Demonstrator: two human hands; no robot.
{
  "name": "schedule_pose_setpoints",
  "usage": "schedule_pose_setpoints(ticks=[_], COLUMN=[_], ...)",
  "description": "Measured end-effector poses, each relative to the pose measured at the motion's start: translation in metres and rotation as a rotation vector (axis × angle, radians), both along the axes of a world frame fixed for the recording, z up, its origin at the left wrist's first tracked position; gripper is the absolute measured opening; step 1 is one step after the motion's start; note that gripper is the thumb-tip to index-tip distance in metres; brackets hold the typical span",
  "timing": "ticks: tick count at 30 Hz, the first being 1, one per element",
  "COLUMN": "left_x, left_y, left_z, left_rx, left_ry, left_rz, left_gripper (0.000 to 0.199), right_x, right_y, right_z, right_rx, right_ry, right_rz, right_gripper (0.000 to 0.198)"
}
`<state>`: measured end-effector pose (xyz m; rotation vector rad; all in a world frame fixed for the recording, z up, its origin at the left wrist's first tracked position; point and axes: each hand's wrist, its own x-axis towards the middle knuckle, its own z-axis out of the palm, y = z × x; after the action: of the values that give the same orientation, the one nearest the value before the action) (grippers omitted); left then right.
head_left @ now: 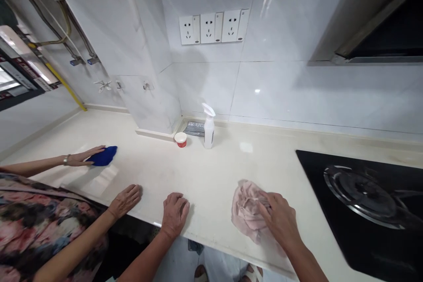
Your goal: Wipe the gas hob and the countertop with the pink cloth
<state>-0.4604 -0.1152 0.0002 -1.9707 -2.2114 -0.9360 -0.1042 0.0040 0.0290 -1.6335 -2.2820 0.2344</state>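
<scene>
Holding pink cloth, right hand; gap to hob edge.

Soft, crumpled cloth bunches in the right grip on a smooth, glossy tabletop. To the grip's right, the hob wears a sleek, glass-like finish — its burner ringed in shiny metal. Beyond the grip and leftward come a smooth plastic spray bottle, a paper-looking cup and a packet with a foil-like sheen, backed by polished, marble-look wall tiles.
</scene>
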Motion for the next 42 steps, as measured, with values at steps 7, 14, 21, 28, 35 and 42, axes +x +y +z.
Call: schedule_pose_setpoints(ticks=[7, 14, 21, 28, 35, 42], left_x=[0.006, 0.004, 0.039, 0.085, 0.097, 0.099], left_y=[-0.004, -0.005, -0.004, 0.0, 0.004, 0.002], left_z=[0.005, 0.009, 0.007, 0.002, 0.003, 0.008], left_rx=[-0.016, 0.005, 0.077, 0.08, -0.01, 0.02], left_ry=[0.032, 0.024, 0.028, 0.062, 0.162, 0.174], left_rz=[0.011, -0.034, -0.123, -0.29, -0.263, -0.207], left_gripper=[0.018, 0.017, 0.021, 0.043, 0.03, 0.022], right_x=[-0.031, -0.054, -0.107, -0.066, -0.048, -0.058], right_y=[-0.007, -0.086, -0.11, -0.02, 0.005, 0.056], right_z=[-0.031, -0.054, -0.065, -0.034, -0.045, -0.038], right_rx=[0.216, 0.151, -0.089, -0.001, 0.229, 0.069], right_ry=[-0.126, -0.051, -0.107, -0.11, -0.065, -0.136], right_rz=[0.1, 0.235, 0.489, 0.527, 0.385, 0.737], right_gripper=[0.044, 0.058, 0.081, 0.065, 0.062, 0.054])
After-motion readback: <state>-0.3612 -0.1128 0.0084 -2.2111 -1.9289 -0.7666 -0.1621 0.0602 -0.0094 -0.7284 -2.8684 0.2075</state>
